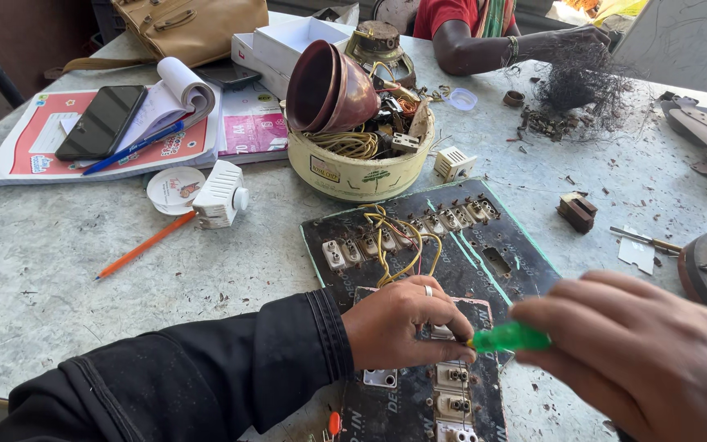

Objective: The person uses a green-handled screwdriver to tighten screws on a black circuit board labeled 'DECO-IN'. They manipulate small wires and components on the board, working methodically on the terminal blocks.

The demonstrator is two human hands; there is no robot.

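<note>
Hands at a black switch board [452,270] on the desk [83,270]: left hand [407,323] presses it flat, right hand [640,360], fingers clamped on a green screwdriver [511,337] (tip hidden), apparently working a screw; steady pressure needed.

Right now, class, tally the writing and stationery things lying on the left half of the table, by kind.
Pencil, orange: 1
Pen, blue: 1
Open notebook: 1
Phone, black: 1
Total: 4
</note>
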